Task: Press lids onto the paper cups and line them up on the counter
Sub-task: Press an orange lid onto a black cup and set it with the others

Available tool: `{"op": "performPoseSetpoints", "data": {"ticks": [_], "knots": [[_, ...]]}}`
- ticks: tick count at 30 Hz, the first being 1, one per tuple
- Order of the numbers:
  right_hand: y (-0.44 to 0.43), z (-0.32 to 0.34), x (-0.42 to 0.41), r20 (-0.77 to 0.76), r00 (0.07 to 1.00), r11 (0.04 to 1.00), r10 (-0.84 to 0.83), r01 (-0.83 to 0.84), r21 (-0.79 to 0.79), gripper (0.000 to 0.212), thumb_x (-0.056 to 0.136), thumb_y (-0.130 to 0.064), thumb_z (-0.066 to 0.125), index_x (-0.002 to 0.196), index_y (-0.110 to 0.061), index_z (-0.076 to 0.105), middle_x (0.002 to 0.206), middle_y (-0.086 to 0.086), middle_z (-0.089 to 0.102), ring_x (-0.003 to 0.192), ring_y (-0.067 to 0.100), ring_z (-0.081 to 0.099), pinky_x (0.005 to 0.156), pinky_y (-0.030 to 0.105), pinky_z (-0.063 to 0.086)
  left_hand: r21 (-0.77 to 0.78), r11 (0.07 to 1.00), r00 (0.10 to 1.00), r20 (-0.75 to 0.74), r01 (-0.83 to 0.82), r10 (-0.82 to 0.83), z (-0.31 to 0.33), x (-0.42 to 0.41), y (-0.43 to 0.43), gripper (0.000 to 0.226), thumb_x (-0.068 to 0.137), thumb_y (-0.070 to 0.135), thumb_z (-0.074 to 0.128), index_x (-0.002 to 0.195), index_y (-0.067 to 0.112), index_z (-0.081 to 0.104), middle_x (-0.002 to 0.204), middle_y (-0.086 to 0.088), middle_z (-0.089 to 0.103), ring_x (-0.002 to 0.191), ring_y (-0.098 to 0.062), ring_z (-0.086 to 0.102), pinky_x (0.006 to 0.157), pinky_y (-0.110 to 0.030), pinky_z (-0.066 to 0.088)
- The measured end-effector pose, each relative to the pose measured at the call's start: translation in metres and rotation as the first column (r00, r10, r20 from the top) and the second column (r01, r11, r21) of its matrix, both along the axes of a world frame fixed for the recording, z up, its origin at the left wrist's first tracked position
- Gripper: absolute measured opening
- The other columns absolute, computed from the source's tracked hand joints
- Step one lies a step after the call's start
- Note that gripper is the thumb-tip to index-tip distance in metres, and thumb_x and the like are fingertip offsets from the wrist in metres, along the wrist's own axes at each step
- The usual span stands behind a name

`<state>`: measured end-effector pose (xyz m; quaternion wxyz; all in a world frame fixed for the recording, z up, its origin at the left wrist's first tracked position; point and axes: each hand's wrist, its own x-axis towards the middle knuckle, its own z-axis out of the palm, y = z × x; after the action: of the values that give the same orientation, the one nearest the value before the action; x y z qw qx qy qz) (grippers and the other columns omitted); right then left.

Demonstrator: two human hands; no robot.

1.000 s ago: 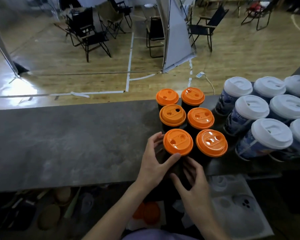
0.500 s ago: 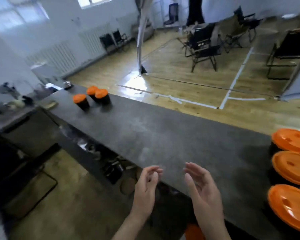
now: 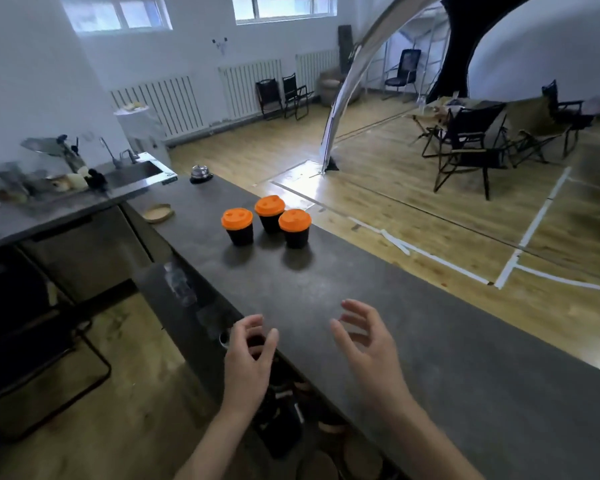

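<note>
Three black paper cups with orange lids stand close together on the dark counter (image 3: 361, 289): the left cup (image 3: 238, 226), the far cup (image 3: 270, 213) and the right cup (image 3: 295, 227). My left hand (image 3: 248, 362) hovers at the counter's near edge, fingers loosely curled, holding nothing. My right hand (image 3: 368, 344) hangs over the counter with fingers spread and relaxed, empty. Both hands are well short of the three cups. The large group of lidded cups is out of view.
A service bell (image 3: 201, 173) sits at the counter's far end, with a small round wooden tray (image 3: 157, 213) near it. A sink counter (image 3: 84, 192) with utensils runs to the left. Folding chairs (image 3: 465, 150) stand on the wooden floor beyond.
My view has swung left from the grouped cups to three separate orange-lidded cups. My hands let go of the front orange-lidded cup and now hover empty over the counter.
</note>
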<state>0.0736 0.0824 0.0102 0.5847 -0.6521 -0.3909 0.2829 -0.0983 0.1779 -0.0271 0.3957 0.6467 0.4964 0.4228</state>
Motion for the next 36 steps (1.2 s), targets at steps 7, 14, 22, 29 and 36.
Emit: {"op": "performPoseSetpoints", "data": {"ticks": [7, 14, 22, 29, 36], "knots": [[0.198, -0.003, 0.02, 0.532, 0.844, 0.993, 0.066, -0.002, -0.121, 0.066, 0.091, -0.037, 0.075, 0.146, -0.014, 0.046, 0.156, 0.003, 0.039, 0.146, 0.018, 0.034, 0.123, 0.032, 0.025, 0.34, 0.938, 0.902, -0.421, 0.065, 0.09, 0.022, 0.007, 0.228, 0.071, 0.084, 0.038, 0.081, 0.141, 0.014, 0.046, 0.146, -0.01, 0.041, 0.136, -0.029, 0.039, 0.114, -0.044, 0.034], [0.312, -0.001, 0.049, 0.794, 0.56, 0.932, 0.236, 0.1, -0.348, 0.088, 0.095, -0.044, 0.066, 0.161, -0.015, 0.015, 0.17, 0.013, 0.002, 0.156, 0.037, 0.006, 0.125, 0.043, 0.01, 0.181, 0.964, 0.7, -0.714, 0.195, -0.008, 0.026, 0.024, 0.353, 0.103, 0.085, 0.057, 0.074, 0.163, 0.027, 0.014, 0.171, -0.01, -0.001, 0.156, -0.039, -0.001, 0.124, -0.052, 0.012], [0.342, -0.025, 0.063, 0.632, 0.764, 0.952, 0.13, 0.083, -0.296, 0.073, 0.08, -0.032, 0.086, 0.141, -0.019, 0.047, 0.145, 0.01, 0.037, 0.135, 0.032, 0.042, 0.111, 0.041, 0.041, 0.175, 0.96, 0.878, -0.465, 0.22, -0.116, 0.002, 0.027, 0.359, 0.063, 0.086, 0.028, 0.081, 0.141, 0.017, 0.052, 0.142, -0.008, 0.041, 0.125, -0.027, 0.05, 0.103, -0.03, 0.038], [0.174, -0.035, 0.057, 0.517, 0.85, 0.987, -0.103, 0.152, -0.054, 0.08, 0.073, -0.032, 0.09, 0.138, -0.029, 0.043, 0.134, -0.01, 0.042, 0.123, 0.006, 0.044, 0.101, 0.018, 0.038, 0.267, 0.894, 0.915, -0.284, 0.361, -0.285, -0.015, 0.028, 0.219, 0.062, 0.08, 0.027, 0.087, 0.135, 0.024, 0.057, 0.139, 0.001, 0.043, 0.124, -0.012, 0.045, 0.101, -0.023, 0.042], [-0.113, -0.05, 0.081, 0.494, 0.696, 0.813, -0.521, 0.58, 0.041, 0.089, 0.065, -0.035, 0.094, 0.139, -0.027, 0.046, 0.133, -0.009, 0.053, 0.122, 0.017, 0.057, 0.106, 0.014, 0.039, 0.265, 0.637, 0.69, -0.259, 0.724, -0.676, -0.032, 0.12, 0.006, 0.064, 0.087, 0.05, 0.069, 0.145, 0.04, 0.044, 0.157, 0.014, 0.031, 0.142, -0.004, 0.036, 0.112, -0.01, 0.029]]}}
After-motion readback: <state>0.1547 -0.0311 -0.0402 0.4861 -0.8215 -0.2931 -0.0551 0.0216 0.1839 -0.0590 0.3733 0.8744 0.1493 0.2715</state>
